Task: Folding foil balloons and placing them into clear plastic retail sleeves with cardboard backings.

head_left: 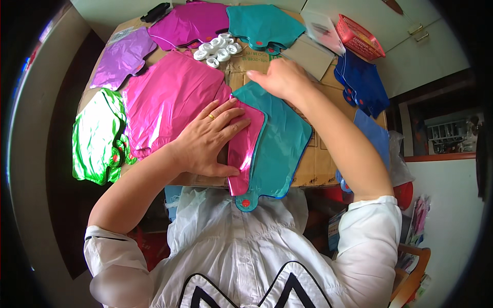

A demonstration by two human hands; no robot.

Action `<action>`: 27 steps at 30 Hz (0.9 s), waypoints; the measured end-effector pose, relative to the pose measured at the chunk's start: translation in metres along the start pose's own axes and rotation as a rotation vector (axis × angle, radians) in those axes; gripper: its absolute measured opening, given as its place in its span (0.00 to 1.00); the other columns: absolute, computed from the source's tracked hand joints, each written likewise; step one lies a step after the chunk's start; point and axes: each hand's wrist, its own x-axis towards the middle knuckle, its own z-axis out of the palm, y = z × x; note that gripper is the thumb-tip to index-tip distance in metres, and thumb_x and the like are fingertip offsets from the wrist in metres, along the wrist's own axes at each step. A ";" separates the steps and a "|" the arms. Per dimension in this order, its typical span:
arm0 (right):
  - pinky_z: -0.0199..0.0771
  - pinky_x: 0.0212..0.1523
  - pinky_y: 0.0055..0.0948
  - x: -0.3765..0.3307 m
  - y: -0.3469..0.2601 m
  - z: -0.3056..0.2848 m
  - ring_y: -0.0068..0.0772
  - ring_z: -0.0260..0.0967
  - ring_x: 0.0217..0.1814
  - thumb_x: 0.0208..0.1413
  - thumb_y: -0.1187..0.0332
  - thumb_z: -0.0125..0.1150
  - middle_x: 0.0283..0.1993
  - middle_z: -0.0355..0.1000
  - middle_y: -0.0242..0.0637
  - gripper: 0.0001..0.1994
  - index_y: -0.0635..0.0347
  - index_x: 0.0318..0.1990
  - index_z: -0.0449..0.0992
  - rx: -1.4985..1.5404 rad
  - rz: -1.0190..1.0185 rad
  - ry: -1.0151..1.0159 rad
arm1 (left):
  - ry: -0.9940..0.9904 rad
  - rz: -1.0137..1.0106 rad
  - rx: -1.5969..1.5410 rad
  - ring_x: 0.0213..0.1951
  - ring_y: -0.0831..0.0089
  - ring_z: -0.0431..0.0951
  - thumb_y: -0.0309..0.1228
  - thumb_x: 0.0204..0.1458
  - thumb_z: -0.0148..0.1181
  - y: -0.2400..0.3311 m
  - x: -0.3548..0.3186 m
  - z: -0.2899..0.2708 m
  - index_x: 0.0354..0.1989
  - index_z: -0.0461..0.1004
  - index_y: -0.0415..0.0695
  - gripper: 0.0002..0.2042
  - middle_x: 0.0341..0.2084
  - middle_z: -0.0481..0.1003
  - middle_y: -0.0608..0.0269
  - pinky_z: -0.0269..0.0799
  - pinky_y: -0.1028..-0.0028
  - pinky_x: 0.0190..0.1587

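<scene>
Flat foil balloons lie on a cardboard-covered table. My left hand (pixel 214 134) rests palm down with fingers spread across a pink foil strip (pixel 243 149), folded or lying along a teal foil balloon (pixel 281 134). The teal balloon's tab with a red dot hangs past the front edge of the cardboard. At its upper end is my right hand (pixel 281 79), its thumb stretched left and its other fingers curled under; what they hold, if anything, is hidden. A large pink foil balloon pile (pixel 172 102) spreads left of my left hand.
Around the cardboard (pixel 328 154) lie green (pixel 97 136), lilac (pixel 120 59), magenta (pixel 190 23), teal (pixel 264 25) and dark blue foil balloons (pixel 362 82). White ribbon rolls (pixel 218 50) cluster at the far middle. A red basket (pixel 361 37) stands far right.
</scene>
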 end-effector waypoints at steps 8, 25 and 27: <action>0.77 0.50 0.38 0.019 -0.027 -0.009 0.44 0.75 0.52 0.45 0.59 0.61 0.49 0.77 0.46 0.19 0.60 0.42 0.81 -0.072 0.085 -0.123 | -0.012 -0.004 0.023 0.70 0.52 0.51 0.63 0.38 0.63 0.000 0.000 0.000 0.67 0.57 0.42 0.50 0.63 0.58 0.48 0.42 0.51 0.70; 0.75 0.52 0.39 0.027 -0.016 0.000 0.45 0.74 0.54 0.46 0.60 0.61 0.51 0.76 0.47 0.21 0.63 0.45 0.80 -0.080 0.011 -0.175 | -0.011 0.012 0.043 0.70 0.51 0.50 0.66 0.41 0.59 0.001 -0.001 0.000 0.67 0.58 0.42 0.49 0.63 0.58 0.47 0.41 0.50 0.70; 0.76 0.49 0.41 0.026 -0.012 0.008 0.50 0.75 0.47 0.46 0.52 0.63 0.43 0.77 0.50 0.22 0.65 0.38 0.80 -0.049 -0.011 -0.080 | -0.014 0.013 0.039 0.70 0.51 0.50 0.65 0.40 0.60 0.001 0.002 -0.002 0.67 0.58 0.42 0.50 0.63 0.58 0.47 0.42 0.50 0.70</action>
